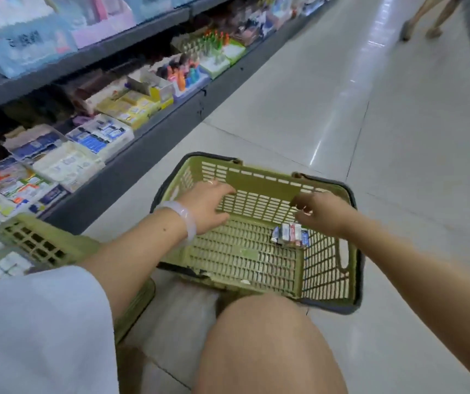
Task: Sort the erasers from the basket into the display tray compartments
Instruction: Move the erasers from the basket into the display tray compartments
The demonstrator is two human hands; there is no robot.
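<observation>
Now both hands, left [209, 207] and right [323, 213], hover spread over one basket [329, 282] holding a few erasers [289, 234].

Both hands [208, 207] [323, 214] over green basket [327, 275]

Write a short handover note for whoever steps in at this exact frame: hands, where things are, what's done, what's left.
Left hand: open, fingers spread inside the green basket, holding nothing.
Right hand: fingers loosely curled just above the erasers; no grip visible yet.
Erasers: one small cluster of wrapped packs on the basket floor near its right wall; the rest of the floor shows bare.
Display trays: on the low shelf to the left, already holding stock.
Done: basket nearly emptied.
Left: pick up this last cluster and sort it into the tray compartments.
</observation>
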